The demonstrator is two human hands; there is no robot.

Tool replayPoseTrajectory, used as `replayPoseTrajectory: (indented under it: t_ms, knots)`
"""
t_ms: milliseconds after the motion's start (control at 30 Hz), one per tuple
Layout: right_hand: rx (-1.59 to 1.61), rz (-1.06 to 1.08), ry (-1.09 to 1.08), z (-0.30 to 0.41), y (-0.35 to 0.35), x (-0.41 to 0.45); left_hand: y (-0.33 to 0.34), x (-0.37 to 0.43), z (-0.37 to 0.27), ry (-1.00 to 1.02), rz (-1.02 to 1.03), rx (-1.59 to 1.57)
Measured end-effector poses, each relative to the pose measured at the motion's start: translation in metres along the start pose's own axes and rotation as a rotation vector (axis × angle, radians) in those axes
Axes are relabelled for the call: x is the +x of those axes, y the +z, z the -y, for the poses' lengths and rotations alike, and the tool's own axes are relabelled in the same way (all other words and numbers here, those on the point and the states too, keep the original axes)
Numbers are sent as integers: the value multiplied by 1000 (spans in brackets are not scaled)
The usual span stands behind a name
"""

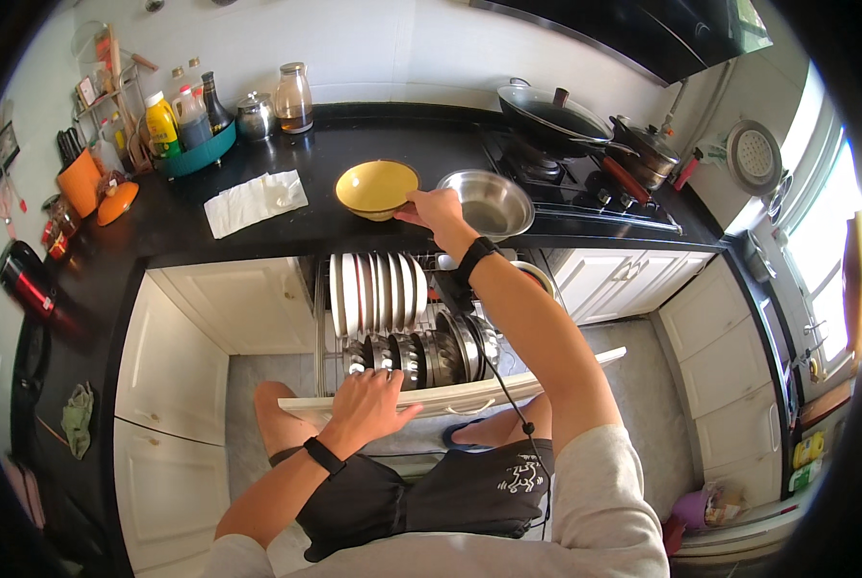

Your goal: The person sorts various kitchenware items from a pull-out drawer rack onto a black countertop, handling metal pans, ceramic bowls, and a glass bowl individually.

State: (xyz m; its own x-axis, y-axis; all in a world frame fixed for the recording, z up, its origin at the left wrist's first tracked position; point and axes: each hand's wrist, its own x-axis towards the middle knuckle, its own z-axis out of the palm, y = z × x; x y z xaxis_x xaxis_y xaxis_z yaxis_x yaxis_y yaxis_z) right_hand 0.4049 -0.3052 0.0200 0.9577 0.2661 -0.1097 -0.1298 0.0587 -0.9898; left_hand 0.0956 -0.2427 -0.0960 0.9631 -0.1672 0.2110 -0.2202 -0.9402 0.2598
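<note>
My right hand (438,214) grips the near right rim of a yellow bowl (377,186) on the black countertop (395,148). Just right of that hand sits a stainless steel basin (494,206), partly hidden behind it. Over the top edge of the pulled-out drawer front (467,394) rests my left hand (373,401), its fingers reaching towards the rack inside. White plates (377,292) stand on edge in the drawer's wire rack. Several stainless steel bowls (402,359) are lined up in front of them. My right forearm hides part of the drawer's right side.
A folded white cloth or paper towel (256,202) lies left of the bowl. Bottles stand in a teal tray (201,152) at the back left. A lidded wok (555,119) occupies the gas stove (583,189). A dark cable (502,376) hangs across the drawer front.
</note>
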Motion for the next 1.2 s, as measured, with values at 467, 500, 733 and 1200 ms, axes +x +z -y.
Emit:
replayPoseTrajectory:
  t_ms: [467, 500, 733, 1200]
  knots:
    - [-1071, 433, 5, -64, -178, -38, 4, -4, 4, -3, 4, 24]
    - [-1327, 488, 21, -72, -205, -28, 3, -4, 4, -10, 9, 27]
    - [-1698, 418, -240, -132, -315, -25, 5, -3, 4, 3, 1, 34]
    - [-1529, 238, -169, -108, -287, -40, 1, 0, 2, -10, 28, 69]
